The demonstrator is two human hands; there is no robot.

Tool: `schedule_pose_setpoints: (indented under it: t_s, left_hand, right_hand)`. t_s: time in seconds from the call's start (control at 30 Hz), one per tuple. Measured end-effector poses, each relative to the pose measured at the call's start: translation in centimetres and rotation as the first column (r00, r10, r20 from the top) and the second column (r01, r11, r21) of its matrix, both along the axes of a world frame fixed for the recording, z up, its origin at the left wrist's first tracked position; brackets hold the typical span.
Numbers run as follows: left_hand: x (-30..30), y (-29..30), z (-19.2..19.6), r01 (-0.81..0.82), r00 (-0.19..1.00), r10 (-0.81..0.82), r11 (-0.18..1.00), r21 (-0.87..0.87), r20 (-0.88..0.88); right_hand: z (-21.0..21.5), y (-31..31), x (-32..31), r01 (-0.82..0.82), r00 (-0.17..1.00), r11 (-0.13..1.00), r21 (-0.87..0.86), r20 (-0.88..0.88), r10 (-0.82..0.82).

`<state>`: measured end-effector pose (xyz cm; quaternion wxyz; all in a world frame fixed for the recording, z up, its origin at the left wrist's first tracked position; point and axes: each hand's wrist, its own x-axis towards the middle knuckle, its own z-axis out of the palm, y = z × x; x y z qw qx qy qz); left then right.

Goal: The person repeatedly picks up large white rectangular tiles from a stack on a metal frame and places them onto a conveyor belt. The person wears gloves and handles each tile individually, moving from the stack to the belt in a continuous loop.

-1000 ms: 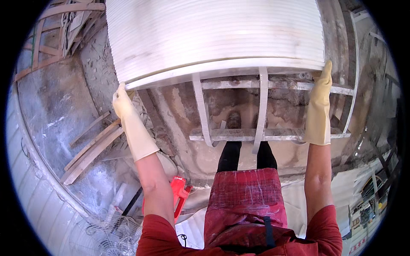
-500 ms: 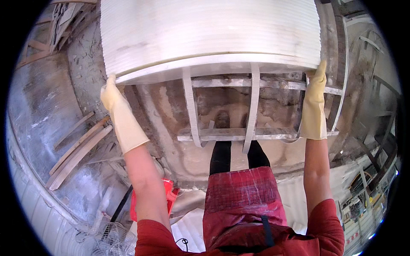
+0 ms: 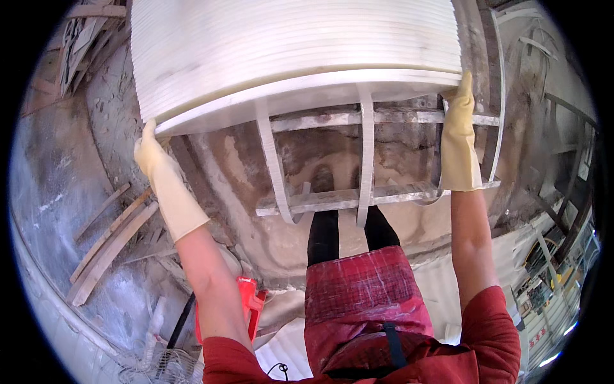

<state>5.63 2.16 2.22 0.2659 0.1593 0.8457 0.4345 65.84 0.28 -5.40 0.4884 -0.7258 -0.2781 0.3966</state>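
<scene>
A stack of white, stone-like slabs [image 3: 288, 35] stands on edge in front of me, packed face to face. The nearest slab [image 3: 310, 96] leans slightly toward me, with a thin gap behind its top edge. My left hand [image 3: 155, 160], in a long cream rubber glove, is closed on this slab's left top corner. At the right top corner, my right hand [image 3: 459, 131], gloved alike, grips the same slab. Both arms are stretched forward. Most of the fingers are hidden behind or under the slab's edge.
Below the slab is a pale rack with crossbars [image 3: 320, 201] and two upright straps or strips [image 3: 366, 160], close to my legs. Wooden strips [image 3: 118, 249] lie at the left. A red plastic object [image 3: 251, 301] sits by my left forearm. Bars and clutter [image 3: 543, 281] are at the right.
The view has turned a little, so the slabs and rack sit further left and the right end appears higher. Both hands keep hold of the nearest slab's corners.
</scene>
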Motion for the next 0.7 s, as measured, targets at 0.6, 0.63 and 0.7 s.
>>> schedule_pose_setpoints:
  t_s: [0.6, 0.63, 0.7]
  left_hand:
    - [-1.4, 0.1, -0.4, 0.05, 0.997, -0.051, 0.999, -0.016, -0.049]
    - [-2.5, -0.2, -0.9, 0.055, 0.998, -0.056, 0.998, -0.019, -0.037]
    - [-1.9, -0.8, -1.1, 0.093, 0.995, -0.093, 0.996, 0.008, -0.024]
  right_hand:
    - [3.3, 0.6, -3.4, 0.018, 0.997, 0.994, 0.104, -0.076, -0.01]
    - [3.8, 0.8, -3.8, -0.01, 0.996, 0.99, 0.138, -0.089, 0.022]
    - [4.1, 0.5, -3.0, -0.057, 0.992, 0.987, 0.153, -0.099, 0.072]
